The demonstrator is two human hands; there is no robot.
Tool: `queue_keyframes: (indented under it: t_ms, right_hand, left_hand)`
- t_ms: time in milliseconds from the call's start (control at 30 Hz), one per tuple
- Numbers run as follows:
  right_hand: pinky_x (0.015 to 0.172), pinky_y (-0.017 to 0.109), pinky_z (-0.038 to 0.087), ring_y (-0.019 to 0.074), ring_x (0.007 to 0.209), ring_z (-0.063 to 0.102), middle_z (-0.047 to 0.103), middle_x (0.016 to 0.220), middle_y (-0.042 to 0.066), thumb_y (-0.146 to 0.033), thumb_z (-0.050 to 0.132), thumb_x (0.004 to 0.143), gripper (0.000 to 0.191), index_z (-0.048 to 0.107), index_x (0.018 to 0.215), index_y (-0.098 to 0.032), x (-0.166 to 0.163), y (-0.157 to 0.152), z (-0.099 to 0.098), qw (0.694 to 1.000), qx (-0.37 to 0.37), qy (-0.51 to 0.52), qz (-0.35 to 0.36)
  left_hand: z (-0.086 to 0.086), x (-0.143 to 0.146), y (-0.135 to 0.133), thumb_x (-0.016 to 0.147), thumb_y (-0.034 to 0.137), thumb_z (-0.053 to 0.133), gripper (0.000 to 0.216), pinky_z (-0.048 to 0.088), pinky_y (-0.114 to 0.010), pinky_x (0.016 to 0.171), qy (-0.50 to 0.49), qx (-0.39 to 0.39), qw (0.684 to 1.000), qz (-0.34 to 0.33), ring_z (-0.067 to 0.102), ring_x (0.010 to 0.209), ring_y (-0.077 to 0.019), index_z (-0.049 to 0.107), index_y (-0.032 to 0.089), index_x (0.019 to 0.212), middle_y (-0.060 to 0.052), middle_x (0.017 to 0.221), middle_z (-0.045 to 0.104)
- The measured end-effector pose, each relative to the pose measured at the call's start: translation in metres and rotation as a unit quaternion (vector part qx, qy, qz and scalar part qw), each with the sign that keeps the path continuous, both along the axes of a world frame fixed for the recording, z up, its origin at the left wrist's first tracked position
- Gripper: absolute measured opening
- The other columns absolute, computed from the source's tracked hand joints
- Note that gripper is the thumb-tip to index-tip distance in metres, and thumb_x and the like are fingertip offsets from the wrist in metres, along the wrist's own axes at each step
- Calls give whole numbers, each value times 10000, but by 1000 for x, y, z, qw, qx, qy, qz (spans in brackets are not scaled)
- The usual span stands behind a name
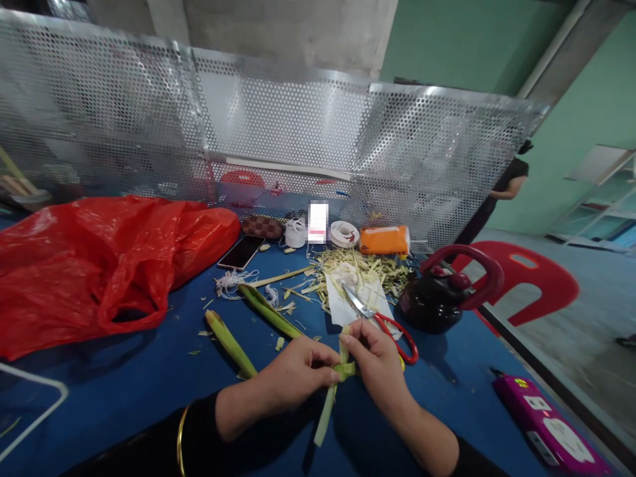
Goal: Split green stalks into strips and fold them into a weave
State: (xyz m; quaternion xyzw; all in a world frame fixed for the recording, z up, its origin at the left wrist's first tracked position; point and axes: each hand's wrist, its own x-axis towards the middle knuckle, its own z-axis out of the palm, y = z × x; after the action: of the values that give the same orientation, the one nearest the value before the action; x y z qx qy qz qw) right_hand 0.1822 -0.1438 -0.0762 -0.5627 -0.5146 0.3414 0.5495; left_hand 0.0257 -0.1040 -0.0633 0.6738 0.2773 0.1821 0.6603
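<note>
Between my hands is a pale green leaf strip [325, 414], folded or crossed at its upper part, with one flat end hanging down over the table. My left hand [298, 368] pinches the fold from the left between thumb and fingers. From the right, my right hand [375, 354] grips the upright upper end with thumb and forefinger. Red-handled scissors [397, 334] lie just beyond my right hand, blades on a white paper [338, 305]. Two green leaf stalks, a nearer one [231, 344] and a farther one [268, 311], rest beyond my left forearm.
A red plastic bag [124, 265] covers the left side; a phone [242, 252] lies beside it. Leaf scraps [392, 271] are heaped near an orange packet [382, 240]. A dark kettle [432, 301] and a purple power strip [546, 424] stand right. Perforated metal screen [288, 119] behind; a person [507, 185] beyond.
</note>
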Motion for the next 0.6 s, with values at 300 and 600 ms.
queue_keyframes:
  t_ms: [300, 600]
  right_hand:
    - [462, 216, 318, 105, 518, 373, 402, 572, -58, -316, 557, 814, 217, 461, 655, -203, 1, 3, -1, 999, -4, -22, 25]
    - [474, 215, 321, 97, 502, 387, 430, 540, -59, -248, 589, 772, 193, 487, 617, -193, -1, 3, 6, 994, -12, -50, 98]
  left_hand:
    - [3, 4, -4, 703, 331, 604, 187, 473, -278, 626, -3, -194, 981, -24, 560, 548, -118, 569, 147, 702, 3, 624, 577]
    - [-2, 3, -6, 738, 398, 604, 286, 278, -206, 413, 60, -57, 996, -27, 382, 353, -67, 687, 125, 712, 39, 420, 496]
